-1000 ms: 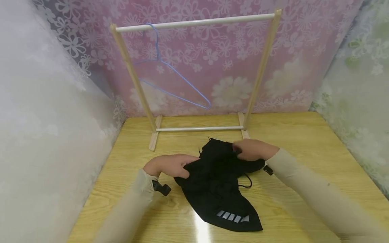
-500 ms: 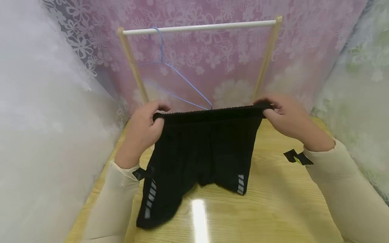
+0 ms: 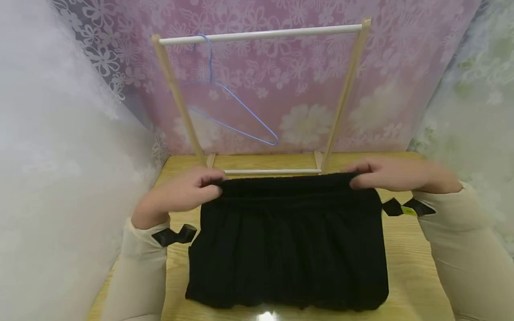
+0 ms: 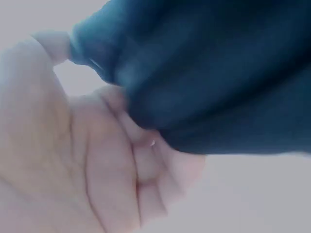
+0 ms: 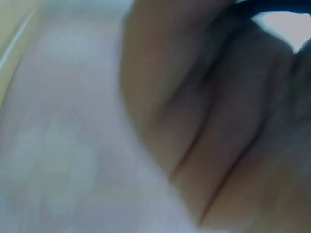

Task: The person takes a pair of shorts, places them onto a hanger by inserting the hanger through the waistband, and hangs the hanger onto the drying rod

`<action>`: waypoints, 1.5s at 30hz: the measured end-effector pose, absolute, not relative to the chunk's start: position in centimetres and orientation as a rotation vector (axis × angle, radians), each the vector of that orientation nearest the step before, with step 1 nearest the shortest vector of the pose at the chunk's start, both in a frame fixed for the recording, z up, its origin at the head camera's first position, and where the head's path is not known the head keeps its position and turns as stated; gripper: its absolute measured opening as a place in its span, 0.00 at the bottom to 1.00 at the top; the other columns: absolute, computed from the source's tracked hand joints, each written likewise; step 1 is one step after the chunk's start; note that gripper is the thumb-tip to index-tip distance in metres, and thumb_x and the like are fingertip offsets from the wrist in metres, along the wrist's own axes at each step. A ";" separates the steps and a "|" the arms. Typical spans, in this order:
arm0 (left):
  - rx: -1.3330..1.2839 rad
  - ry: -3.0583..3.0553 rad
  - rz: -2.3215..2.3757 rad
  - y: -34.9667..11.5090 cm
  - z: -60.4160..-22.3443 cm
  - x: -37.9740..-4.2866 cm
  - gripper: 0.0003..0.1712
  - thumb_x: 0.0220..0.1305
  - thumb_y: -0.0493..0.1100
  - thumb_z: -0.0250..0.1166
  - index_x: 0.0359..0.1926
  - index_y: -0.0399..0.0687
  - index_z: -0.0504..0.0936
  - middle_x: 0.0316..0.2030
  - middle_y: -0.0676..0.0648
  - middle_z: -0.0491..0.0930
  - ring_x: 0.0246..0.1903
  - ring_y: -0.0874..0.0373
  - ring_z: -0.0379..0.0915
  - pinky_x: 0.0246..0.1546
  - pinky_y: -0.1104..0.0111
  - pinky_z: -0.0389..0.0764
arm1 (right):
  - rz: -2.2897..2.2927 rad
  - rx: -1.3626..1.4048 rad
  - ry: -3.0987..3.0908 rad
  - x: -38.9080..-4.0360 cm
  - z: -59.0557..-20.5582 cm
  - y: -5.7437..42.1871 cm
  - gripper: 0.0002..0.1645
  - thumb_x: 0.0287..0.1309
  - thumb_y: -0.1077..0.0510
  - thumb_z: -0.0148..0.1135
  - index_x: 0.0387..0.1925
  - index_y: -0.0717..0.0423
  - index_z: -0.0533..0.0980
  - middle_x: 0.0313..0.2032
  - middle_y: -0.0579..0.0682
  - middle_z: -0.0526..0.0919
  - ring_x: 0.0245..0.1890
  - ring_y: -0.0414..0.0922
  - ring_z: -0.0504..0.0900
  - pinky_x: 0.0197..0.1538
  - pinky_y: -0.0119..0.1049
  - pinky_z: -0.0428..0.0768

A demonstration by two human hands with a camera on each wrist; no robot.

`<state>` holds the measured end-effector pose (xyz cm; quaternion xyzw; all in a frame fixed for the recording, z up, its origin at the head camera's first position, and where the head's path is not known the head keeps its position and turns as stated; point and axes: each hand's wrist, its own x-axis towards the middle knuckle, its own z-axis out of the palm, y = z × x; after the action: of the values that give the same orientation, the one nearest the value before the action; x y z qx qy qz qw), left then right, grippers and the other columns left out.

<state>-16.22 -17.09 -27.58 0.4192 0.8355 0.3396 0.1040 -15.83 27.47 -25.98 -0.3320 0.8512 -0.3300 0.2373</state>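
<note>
A pair of black shorts (image 3: 289, 240) is stretched between my two hands, its gathered waistband toward the rack and its legs toward me. My left hand (image 3: 180, 191) pinches the left end of the waistband between thumb and fingers. At the opposite end, my right hand (image 3: 401, 174) pinches the waistband the same way. Dark cloth (image 4: 209, 82) hangs from the fingers in the left wrist view. The right wrist view is blurred and shows mostly the curled right hand (image 5: 218, 121), with a bit of black cloth at the top.
Behind the shorts stands a rack with wooden posts (image 3: 349, 89) and a white top rail (image 3: 261, 34). A blue wire hanger (image 3: 246, 107) hangs near the rail's left end. The wooden table (image 3: 405, 249) is bounded by flowered cloth walls (image 3: 249, 84).
The bunched shorts were lifted off the table and spread wide by the waistband. Since half a second ago, both hands have come down and the legs have swung toward me, their grey stripes now unseen.
</note>
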 end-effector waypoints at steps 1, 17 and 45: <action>1.075 2.530 1.000 -17.2 -28.7 -17.4 0.10 0.72 0.39 0.54 0.30 0.52 0.72 0.22 0.57 0.59 0.20 0.65 0.53 0.26 0.66 0.63 | -0.824 -0.715 2.451 -16.6 -26.6 27.8 0.29 0.78 0.50 0.53 0.71 0.63 0.70 0.65 0.62 0.76 0.59 0.53 0.80 0.55 0.49 0.81; 0.499 2.488 1.270 -15.8 -39.3 -22.9 0.26 0.74 0.58 0.62 0.62 0.48 0.83 0.63 0.42 0.77 0.62 0.44 0.74 0.63 0.46 0.74 | -1.334 -0.342 2.420 -21.0 -36.4 25.5 0.23 0.74 0.44 0.60 0.46 0.62 0.74 0.48 0.58 0.71 0.47 0.53 0.73 0.55 0.53 0.81; 0.553 2.662 1.090 -15.4 -42.1 -23.6 0.26 0.73 0.53 0.65 0.64 0.46 0.76 0.57 0.42 0.79 0.56 0.46 0.77 0.57 0.49 0.78 | -1.446 -0.297 2.329 -21.8 -37.7 23.3 0.26 0.74 0.41 0.60 0.28 0.56 0.70 0.23 0.47 0.60 0.24 0.46 0.65 0.36 0.47 0.80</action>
<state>-23.62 -15.40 -42.07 0.1876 0.9036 0.3702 0.1060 -21.78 23.33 -37.74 -0.1055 0.8291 -0.5148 0.1907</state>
